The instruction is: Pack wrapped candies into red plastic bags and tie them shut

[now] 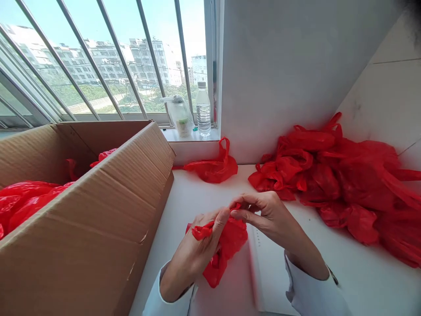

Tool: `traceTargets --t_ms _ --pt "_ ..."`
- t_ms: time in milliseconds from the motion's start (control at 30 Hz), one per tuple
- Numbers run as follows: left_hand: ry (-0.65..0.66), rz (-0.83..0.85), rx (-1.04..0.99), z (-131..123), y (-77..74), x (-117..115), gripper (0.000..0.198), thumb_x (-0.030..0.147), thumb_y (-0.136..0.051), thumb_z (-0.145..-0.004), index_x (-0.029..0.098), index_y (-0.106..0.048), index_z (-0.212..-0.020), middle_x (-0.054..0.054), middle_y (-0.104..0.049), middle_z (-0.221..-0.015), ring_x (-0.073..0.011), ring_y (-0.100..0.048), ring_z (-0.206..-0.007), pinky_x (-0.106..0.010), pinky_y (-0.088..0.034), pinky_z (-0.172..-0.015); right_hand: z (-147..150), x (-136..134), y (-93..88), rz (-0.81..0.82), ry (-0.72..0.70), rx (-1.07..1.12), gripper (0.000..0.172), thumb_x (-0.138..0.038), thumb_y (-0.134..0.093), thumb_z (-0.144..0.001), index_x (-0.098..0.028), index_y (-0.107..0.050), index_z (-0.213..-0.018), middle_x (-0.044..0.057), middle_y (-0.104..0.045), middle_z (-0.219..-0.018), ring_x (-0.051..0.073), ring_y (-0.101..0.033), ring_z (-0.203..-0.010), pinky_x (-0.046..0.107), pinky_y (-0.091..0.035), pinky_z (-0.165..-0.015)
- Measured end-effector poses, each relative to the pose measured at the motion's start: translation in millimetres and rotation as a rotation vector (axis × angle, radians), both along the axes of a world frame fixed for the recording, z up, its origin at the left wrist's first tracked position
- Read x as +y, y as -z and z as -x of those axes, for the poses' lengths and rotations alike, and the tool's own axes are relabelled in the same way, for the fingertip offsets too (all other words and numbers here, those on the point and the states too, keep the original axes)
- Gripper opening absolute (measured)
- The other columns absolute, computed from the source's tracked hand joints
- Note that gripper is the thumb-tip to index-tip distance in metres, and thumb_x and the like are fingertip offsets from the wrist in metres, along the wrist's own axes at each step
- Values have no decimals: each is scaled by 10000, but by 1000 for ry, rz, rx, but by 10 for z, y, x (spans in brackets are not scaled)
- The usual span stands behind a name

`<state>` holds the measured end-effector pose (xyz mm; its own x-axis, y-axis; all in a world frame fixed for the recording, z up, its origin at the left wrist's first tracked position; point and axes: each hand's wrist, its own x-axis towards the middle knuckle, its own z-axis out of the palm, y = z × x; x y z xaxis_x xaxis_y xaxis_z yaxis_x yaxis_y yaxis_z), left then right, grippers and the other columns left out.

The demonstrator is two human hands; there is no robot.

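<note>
Clearly, the crumpled bag of thin red plastic (233, 239) is held just above the white table (176, 210), between the open brown cardboard box (144, 180) and the heaped red plastic bags (355, 184). Its long axis runs slantwise: the upper end is at the fingertips, and the lower corner points down toward the person, a little to the left. A narrow red loop sticks out leftward over the left hand (197, 248).

The bag's upper edge is hidden by the fingers, and most of the left fingers are behind the hand itself. Both sleeves are cut off by the lower edge of the view.

The left hand is closed around the gathered plastic, its thumb pressing on top. The right hand (268, 215) makes a narrow pinch, thumb against forefinger, on the same upper end.
</note>
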<state>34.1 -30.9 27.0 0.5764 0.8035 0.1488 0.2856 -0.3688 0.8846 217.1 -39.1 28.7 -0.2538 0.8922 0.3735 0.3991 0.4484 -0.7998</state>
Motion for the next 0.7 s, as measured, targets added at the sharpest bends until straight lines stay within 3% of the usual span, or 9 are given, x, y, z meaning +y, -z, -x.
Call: traceTargets --t_ms 67,133,200,300,367,433,533,600,700 --pt "38 281 -51 -19 -5 50 442 466 -282 -969 193 -624 -912 31 -519 -511 -115 -492 -419 -221 -416 -446 34 9 7 -48 56 81 71 -244 -621 -871 -204 -665 -831 -28 -646 -725 102 -602 -663 204 -486 -615" --pt "20 452 -137 -7 -30 94 383 474 -332 -964 197 -595 -990 28 -569 -578 -117 -554 -492 -205 -427 -471 53 -44 -23 -152 78 63 42 -221 -636 -857 -203 -654 -824 -23 -644 -751 101 -596 -689 208 -481 -647" --pt "20 495 -217 36 -82 123 254 417 -453 -939 213 -583 -1019 12 -630 -747 -127 -619 -696 -203 -478 -611 41 -121 -66 -192 -73 -58 25 -220 -641 -856 -208 -658 -842 -12 -655 -796 102 -592 -711 209 -466 -654" --pt "157 251 -121 104 -142 116 75 233 -519 -898 193 -582 -910 15 -619 -846 -110 -577 -777 -199 -461 -706 14 -171 -93 -146 -341 -195 83 -296 -673 -840 -217 -675 -867 -1 -676 -829 109 -596 -718 213 -455 -646" --pt "188 -7 49 110 -121 80 74 108 -516 -837 178 -540 -838 43 -569 -738 -82 -485 -639 -193 -394 -599 36 -123 -64 -130 -265 -76 127 -338 -648 -858 -220 -675 -898 5 -680 -841 118 -607 -737 227 -470 -681" --pt "141 -252 230 80 -54 41 194 17 -489 -758 180 -492 -864 70 -512 -666 -76 -380 -547 -216 -294 -509 96 -16 -3 -92 -126 121 181 -351 -561 -916 -225 -661 -998 20 -681 -949 131 -623 -833 246 -485 -763" --pt "8 -560 408 12 46 27 256 -29 -416 -736 192 -427 -864 62 -487 -659 -97 -311 -522 -245 -231 -487 195 179 107 99 -171 272 328 -388 -391 -986 -222 -652 -1095 38 -665 -1074 145 -621 -953 269 -481 -842" --pt "-98 -734 448 -20 75 56 256 -49 -367 -772 205 -391 -792 50 -472 -647 -113 -302 -529 -250 -254 -506 221 285 172 227 -214 343 378 -402 -355 -991 -209 -673 -1059 39 -677 -1013 150 -627 -931 276 -483 -840" --pt "-226 -938 402 -42 86 120 257 -29 -363 -859 205 -394 -757 27 -532 -719 -120 -363 -577 -253 -328 -577 187 380 244 285 -206 440 260 -337 -479 -937 -196 -677 -1029 34 -672 -969 157 -621 -930 287 -474 -862"
